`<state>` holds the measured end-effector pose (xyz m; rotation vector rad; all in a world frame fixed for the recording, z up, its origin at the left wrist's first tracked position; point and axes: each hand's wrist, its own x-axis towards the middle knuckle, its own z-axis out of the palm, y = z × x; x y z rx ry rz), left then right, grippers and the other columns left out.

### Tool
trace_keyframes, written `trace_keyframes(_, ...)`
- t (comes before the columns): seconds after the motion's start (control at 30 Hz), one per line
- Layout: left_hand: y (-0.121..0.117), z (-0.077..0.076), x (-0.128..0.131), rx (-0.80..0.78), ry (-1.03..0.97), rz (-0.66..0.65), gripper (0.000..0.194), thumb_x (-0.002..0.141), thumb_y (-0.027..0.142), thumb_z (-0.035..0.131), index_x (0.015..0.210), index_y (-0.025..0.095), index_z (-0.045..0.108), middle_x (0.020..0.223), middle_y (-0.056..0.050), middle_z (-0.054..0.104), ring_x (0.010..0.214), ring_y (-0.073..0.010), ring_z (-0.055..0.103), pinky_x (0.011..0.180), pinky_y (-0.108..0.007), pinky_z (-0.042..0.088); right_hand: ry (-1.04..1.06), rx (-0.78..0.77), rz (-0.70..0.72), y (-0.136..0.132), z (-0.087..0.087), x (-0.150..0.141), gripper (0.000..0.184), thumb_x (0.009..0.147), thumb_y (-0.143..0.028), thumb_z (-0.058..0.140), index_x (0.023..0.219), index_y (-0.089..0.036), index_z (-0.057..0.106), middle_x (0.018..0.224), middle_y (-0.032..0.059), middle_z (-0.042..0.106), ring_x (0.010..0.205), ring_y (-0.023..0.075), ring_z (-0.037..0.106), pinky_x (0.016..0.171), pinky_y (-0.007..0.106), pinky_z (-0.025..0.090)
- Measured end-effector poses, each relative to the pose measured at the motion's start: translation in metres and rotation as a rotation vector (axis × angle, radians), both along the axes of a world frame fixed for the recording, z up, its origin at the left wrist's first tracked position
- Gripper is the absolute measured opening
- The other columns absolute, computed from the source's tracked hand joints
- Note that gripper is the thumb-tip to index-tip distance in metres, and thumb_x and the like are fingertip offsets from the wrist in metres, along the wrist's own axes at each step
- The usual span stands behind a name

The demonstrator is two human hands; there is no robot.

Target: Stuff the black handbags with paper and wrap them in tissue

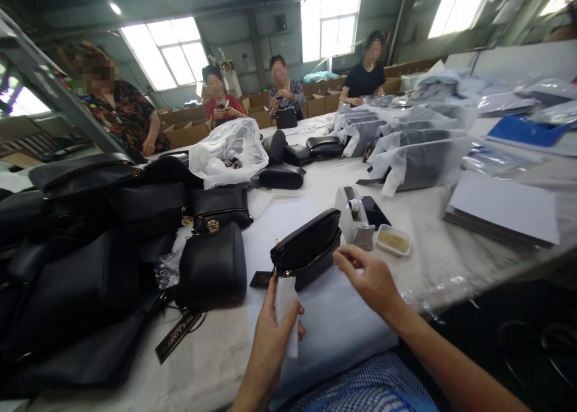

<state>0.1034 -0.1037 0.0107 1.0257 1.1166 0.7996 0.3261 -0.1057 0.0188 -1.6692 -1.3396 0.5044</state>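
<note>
A small black zippered bag (pixel 311 247) stands on white sheets right in front of me, with a dark hang tag (pixel 261 279) at its left end. My left hand (pixel 282 319) is closed around a folded white paper strip (pixel 285 316), just below the gold zipper pull (pixel 287 273). My right hand (pixel 367 274) is raised beside the bag's right end, thumb and fingers pinched together; whatever is between them is too small to make out. Behind it are a white tape dispenser (pixel 349 211) and a small plastic tub (pixel 393 240) with a yellowish content.
Black bags (pixel 211 268) are heaped along the left, one with a lettered tag (pixel 179 334). A clear plastic bag (pixel 229 151) and tissue-wrapped bags (pixel 415 154) lie farther back. A board stack (pixel 505 205) is at right. Several co-workers stand or sit across the table.
</note>
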Motion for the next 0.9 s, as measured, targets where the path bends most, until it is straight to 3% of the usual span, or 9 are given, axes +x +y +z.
trace_keyframes(0.1, 0.002, -0.002, 0.000, 0.008, 0.003, -0.014, 0.088, 0.082, 0.047, 0.068, 0.152, 0.028, 0.017, 0.081, 0.000, 0.061, 0.053, -0.0106, 0.056, 0.050, -0.022, 0.045, -0.326, 0.168, -0.347, 0.013, 0.000, 0.062, 0.036, 0.087, -0.046, 0.057, 0.109, -0.020, 0.069, 0.124, 0.0119, 0.063, 0.114, 0.0303, 0.056, 0.101, 0.043, 0.041)
trace_keyframes(0.17, 0.003, -0.004, 0.001, 0.014, -0.008, -0.010, 0.089, 0.082, 0.047, 0.067, 0.152, 0.027, 0.017, 0.080, 0.000, 0.060, 0.053, -0.0106, 0.055, 0.049, -0.022, 0.044, -0.404, 0.116, -0.410, 0.028, -0.009, 0.094, 0.038, 0.085, -0.047, 0.057, 0.104, -0.018, 0.073, 0.140, 0.0134, 0.052, 0.129, 0.0334, 0.045, 0.110, 0.045, 0.032)
trace_keyframes(0.27, 0.004, -0.007, 0.003, 0.022, -0.026, 0.010, 0.091, 0.080, 0.049, 0.068, 0.152, 0.026, 0.017, 0.078, 0.000, 0.061, 0.050, -0.0107, 0.054, 0.047, -0.022, 0.044, -0.260, -0.070, -0.376, 0.050, -0.025, 0.119, 0.036, 0.083, -0.048, 0.057, 0.090, -0.019, 0.078, 0.140, 0.0124, 0.052, 0.128, 0.0323, 0.048, 0.108, 0.043, 0.035)
trace_keyframes(0.37, 0.004, -0.008, 0.004, 0.028, -0.037, 0.032, 0.094, 0.078, 0.050, 0.070, 0.151, 0.026, 0.018, 0.076, 0.000, 0.062, 0.049, -0.0110, 0.054, 0.047, -0.023, 0.045, -0.058, -0.064, -0.343, 0.058, -0.030, 0.120, 0.032, 0.079, -0.047, 0.062, 0.086, -0.020, 0.078, 0.139, 0.0115, 0.054, 0.122, 0.0295, 0.054, 0.104, 0.040, 0.039)
trace_keyframes(0.5, 0.004, -0.007, 0.004, 0.029, -0.048, 0.034, 0.096, 0.077, 0.049, 0.072, 0.151, 0.025, 0.018, 0.075, 0.000, 0.061, 0.049, -0.0116, 0.055, 0.046, -0.023, 0.045, 0.053, 0.139, -0.406, 0.044, -0.022, 0.101, 0.032, 0.074, -0.048, 0.069, 0.085, -0.020, 0.078, 0.136, 0.0099, 0.057, 0.117, 0.0282, 0.058, 0.102, 0.039, 0.042)
trace_keyframes(0.63, 0.004, -0.005, 0.004, 0.018, -0.063, 0.040, 0.095, 0.076, 0.050, 0.072, 0.151, 0.026, 0.019, 0.075, 0.000, 0.061, 0.048, -0.0111, 0.054, 0.046, -0.022, 0.044, 0.396, 0.120, -0.388, 0.022, -0.017, 0.081, 0.041, 0.074, -0.054, 0.071, 0.095, -0.018, 0.076, 0.112, 0.0114, 0.070, 0.101, 0.0261, 0.066, 0.083, 0.036, 0.054)
trace_keyframes(0.73, 0.004, -0.005, 0.004, -0.004, -0.063, 0.040, 0.097, 0.075, 0.051, 0.072, 0.152, 0.026, 0.018, 0.075, 0.000, 0.062, 0.049, -0.0109, 0.054, 0.046, -0.022, 0.044, 0.667, 0.010, -0.340, 0.018, -0.030, 0.078, 0.043, 0.070, -0.053, 0.075, 0.094, -0.017, 0.074, 0.097, 0.0119, 0.073, 0.084, 0.0233, 0.070, 0.063, 0.030, 0.056)
trace_keyframes(0.9, 0.004, -0.005, 0.002, -0.014, -0.061, 0.025, 0.096, 0.077, 0.048, 0.072, 0.152, 0.026, 0.016, 0.078, 0.000, 0.061, 0.052, -0.0109, 0.055, 0.049, -0.022, 0.045, 0.735, -0.040, -0.437, 0.019, -0.057, 0.083, 0.042, 0.053, -0.048, 0.086, 0.076, -0.015, 0.073, 0.080, 0.0116, 0.073, 0.062, 0.0174, 0.063, 0.050, 0.027, 0.050)
